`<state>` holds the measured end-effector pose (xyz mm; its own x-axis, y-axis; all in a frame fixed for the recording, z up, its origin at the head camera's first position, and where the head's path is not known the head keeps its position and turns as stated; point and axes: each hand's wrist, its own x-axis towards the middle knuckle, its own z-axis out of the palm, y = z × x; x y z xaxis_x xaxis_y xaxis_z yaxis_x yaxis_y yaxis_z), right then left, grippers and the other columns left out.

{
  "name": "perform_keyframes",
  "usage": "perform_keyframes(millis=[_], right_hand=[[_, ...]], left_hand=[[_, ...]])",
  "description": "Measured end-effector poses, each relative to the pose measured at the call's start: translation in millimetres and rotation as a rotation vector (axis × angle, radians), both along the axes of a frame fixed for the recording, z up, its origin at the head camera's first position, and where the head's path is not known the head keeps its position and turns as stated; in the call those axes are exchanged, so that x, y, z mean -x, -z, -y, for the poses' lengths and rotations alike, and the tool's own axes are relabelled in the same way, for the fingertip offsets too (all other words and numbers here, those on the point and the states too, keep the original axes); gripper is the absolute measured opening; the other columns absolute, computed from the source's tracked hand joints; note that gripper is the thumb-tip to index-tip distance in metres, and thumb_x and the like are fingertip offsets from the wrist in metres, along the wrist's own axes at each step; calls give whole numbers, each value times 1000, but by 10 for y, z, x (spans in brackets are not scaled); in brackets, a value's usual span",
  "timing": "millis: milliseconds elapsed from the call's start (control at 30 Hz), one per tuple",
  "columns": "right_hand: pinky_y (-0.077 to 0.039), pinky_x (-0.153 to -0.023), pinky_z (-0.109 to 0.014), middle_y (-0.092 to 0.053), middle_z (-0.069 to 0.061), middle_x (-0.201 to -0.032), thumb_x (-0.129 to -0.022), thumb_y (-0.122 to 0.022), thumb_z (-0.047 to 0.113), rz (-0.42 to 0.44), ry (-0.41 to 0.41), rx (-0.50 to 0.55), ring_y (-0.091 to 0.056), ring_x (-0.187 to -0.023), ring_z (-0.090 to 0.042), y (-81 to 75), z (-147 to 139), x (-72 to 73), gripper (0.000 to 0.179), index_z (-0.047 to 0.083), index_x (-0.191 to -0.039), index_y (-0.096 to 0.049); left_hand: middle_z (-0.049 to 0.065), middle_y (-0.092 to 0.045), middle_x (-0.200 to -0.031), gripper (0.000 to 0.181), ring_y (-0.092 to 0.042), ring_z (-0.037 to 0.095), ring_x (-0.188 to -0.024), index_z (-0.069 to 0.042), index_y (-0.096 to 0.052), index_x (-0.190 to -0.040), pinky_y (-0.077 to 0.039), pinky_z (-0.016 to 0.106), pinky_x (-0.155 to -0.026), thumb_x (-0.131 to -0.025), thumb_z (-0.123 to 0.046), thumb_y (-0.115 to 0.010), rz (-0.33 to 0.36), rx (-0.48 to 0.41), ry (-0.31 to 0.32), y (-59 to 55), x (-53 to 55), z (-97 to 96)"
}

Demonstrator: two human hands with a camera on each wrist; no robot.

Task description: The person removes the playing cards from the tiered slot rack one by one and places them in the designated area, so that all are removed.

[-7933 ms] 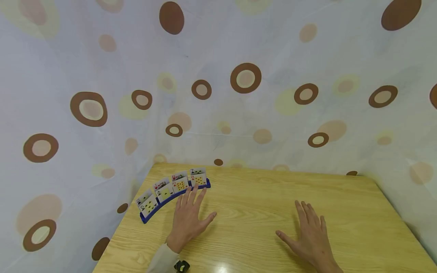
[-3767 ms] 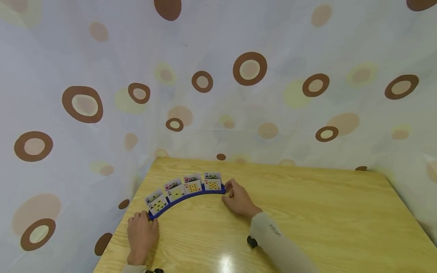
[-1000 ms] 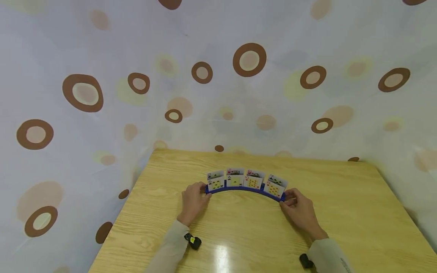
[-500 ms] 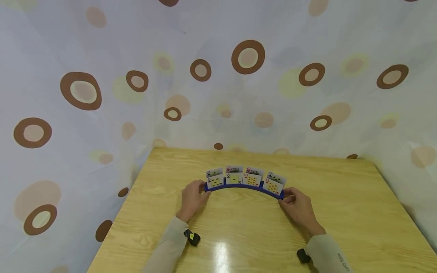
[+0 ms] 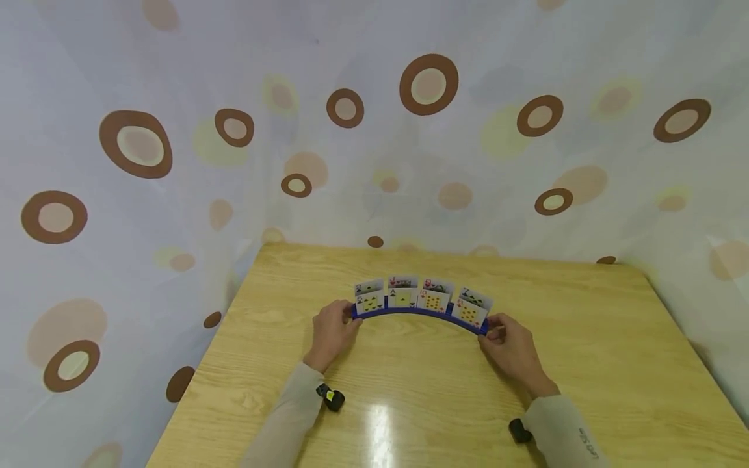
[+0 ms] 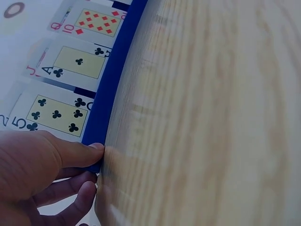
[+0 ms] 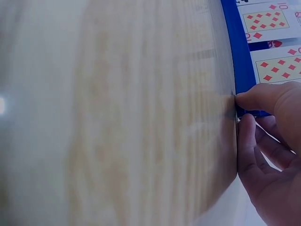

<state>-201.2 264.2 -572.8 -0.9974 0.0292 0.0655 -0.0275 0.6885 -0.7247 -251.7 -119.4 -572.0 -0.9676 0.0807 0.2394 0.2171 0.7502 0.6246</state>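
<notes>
On the bench (image 5: 421,390), toward its far side: blue curved card holder (image 5: 404,311), middle bowed toward the far edge. Appears to rest flat. Carries four pairs of playing cards (image 5: 402,298), rear ones higher, presumably to leave the corners readable. At left end, left grip (image 5: 331,333) closed on the card holder, thumb on its near edge; at right end, right grip (image 5: 515,348) likewise pinching. Probably held at both ends to keep it level and the cards undisturbed. Beyond the bench: spotted sheet (image 5: 374,143).
</notes>
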Motion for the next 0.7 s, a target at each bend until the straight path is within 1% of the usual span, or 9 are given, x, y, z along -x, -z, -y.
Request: perform_keyframes(millis=[133,233,333,433,533,600,700], right_hand=[[-58,-77,-22,-76,-22,-110,-97,-78,5,0,-10,24,-73,-94,-22,-6,-6,4,37,-7,-129,-65],[-59,-77,-22,-76,-23,-112,-97,-79,5,-6,-7,32,-75,-95,-24,-10,-15,-2,36,-7,-129,-66],[-58,-77,-21,-77,-24,-114,-99,-78,6,-6,5,31,-75,-97,-25,-25,-27,-20,36,-6,-131,-67],[-56,-76,-18,-76,-24,-117,-100,-78,8,0,18,36,-75,-99,-26,-43,-31,-39,39,-5,-135,-66],[-56,-78,-17,-72,-22,-126,-102,-78,17,21,41,89,-73,-106,-26,-74,-27,-68,46,-1,-141,-60],[-56,-80,-16,-69,-20,-132,-103,-78,26,32,74,139,-72,-106,-17,-111,-30,-97,51,2,-143,-57],[-56,-79,-16,-69,-18,-132,-102,-80,35,23,131,186,-67,-100,2,-165,-32,-133,49,5,-136,-63]], left_hand=[[10,-82,-104,20,-74,24,-91,-6,-79,-112,-55,53,-90,-96,-15,-85,11,-8,1,-14,3,10],[11,-83,-105,20,-75,25,-92,-5,-79,-112,-56,54,-92,-96,-14,-85,26,-21,3,-29,-7,9],[12,-82,-105,21,-73,24,-91,-4,-79,-113,-55,51,-90,-95,-15,-85,43,-32,11,-41,-11,2],[11,-82,-104,22,-70,21,-88,-4,-80,-113,-53,44,-85,-95,-15,-86,48,-27,11,-41,-9,-4],[11,-82,-102,23,-67,19,-85,-4,-80,-113,-51,41,-82,-94,-15,-87,50,-24,6,-34,-5,-2],[10,-82,-102,23,-68,19,-85,-4,-80,-113,-51,41,-83,-94,-15,-87,50,-24,4,-25,-3,4],[10,-82,-101,23,-69,19,-85,-4,-80,-111,-52,41,-82,-93,-15,-88,45,-21,7,-9,-7,15]])
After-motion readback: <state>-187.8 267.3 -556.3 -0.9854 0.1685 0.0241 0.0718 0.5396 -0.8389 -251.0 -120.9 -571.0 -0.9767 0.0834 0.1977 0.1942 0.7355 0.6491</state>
